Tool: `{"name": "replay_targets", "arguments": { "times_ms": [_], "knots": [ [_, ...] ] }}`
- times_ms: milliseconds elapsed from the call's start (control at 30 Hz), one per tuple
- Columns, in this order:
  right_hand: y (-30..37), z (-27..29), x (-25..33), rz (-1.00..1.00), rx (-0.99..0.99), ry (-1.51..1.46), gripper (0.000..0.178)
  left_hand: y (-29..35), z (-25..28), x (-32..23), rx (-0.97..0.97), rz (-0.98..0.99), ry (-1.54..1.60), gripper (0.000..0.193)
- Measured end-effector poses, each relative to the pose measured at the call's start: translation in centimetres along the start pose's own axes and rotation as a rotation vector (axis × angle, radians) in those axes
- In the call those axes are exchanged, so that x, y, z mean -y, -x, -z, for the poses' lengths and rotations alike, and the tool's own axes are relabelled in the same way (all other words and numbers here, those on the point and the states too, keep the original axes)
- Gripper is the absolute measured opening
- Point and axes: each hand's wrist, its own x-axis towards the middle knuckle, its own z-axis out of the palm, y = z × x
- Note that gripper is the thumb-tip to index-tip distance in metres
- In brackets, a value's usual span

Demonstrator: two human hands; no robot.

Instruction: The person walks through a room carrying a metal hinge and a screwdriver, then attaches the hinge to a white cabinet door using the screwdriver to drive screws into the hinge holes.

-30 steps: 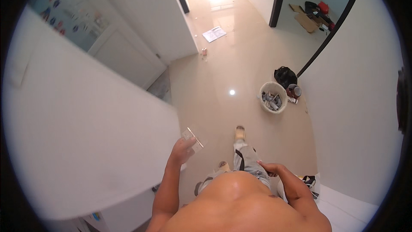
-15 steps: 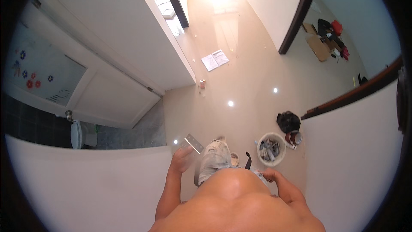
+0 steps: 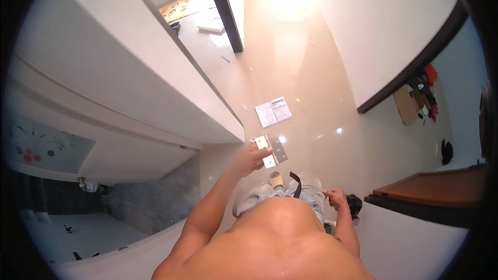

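Observation:
My left hand (image 3: 252, 158) reaches forward, its fingers closed on a metal door hinge (image 3: 271, 152). The hinge has flat leaves with screw holes, and it is held over the floor beyond my feet. At my right side, my right hand (image 3: 338, 199) hangs next to my light trouser leg (image 3: 311, 181), its fingers curled in. Whether anything small sits inside those fingers cannot be made out. A black strap (image 3: 295, 184) stands out from the waist of my trousers.
An opened paper booklet (image 3: 273, 111) lies on the tiled floor ahead. On the left is a white door (image 3: 140, 148) with a flowered panel. A dark door frame (image 3: 410, 67) stands to the right; a cardboard box (image 3: 406, 105) lies beyond it. A black bag (image 3: 355, 205) is by my right arm.
My left hand has moved forward and to the right with the hinge. My view has shifted as I stepped forward; the bucket of tools at my right is now mostly hidden behind my body and arm.

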Motion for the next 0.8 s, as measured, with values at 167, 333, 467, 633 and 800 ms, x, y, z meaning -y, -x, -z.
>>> {"name": "replay_targets", "arguments": {
  "times_ms": [167,333,467,633,800],
  "knots": [
    [-9.7,-2.2,8.7,-0.056,-0.091,-0.149,0.02,-8.5,1.9,-9.1,0.053,-0.076,0.082,0.017],
    [-18.9,-1.7,15.2,0.307,0.273,0.215,0.018,-16.1,7.3,-13.4,-0.198,-0.047,0.124,0.017],
    [-26.9,-0.2,27.3,-0.041,0.288,0.791,0.027,-19.8,13.1,-14.9,-0.295,-0.116,0.285,0.016],
    [-42.9,-5.6,48.9,0.529,0.475,2.492,0.042,-23.1,19.8,-14.0,-0.591,-0.356,0.044,0.009],
    [-49.2,-20.6,72.6,0.418,0.26,0.726,0.018,-24.8,23.8,-16.2,-0.838,-0.429,-0.06,0.03]
  ]
}}
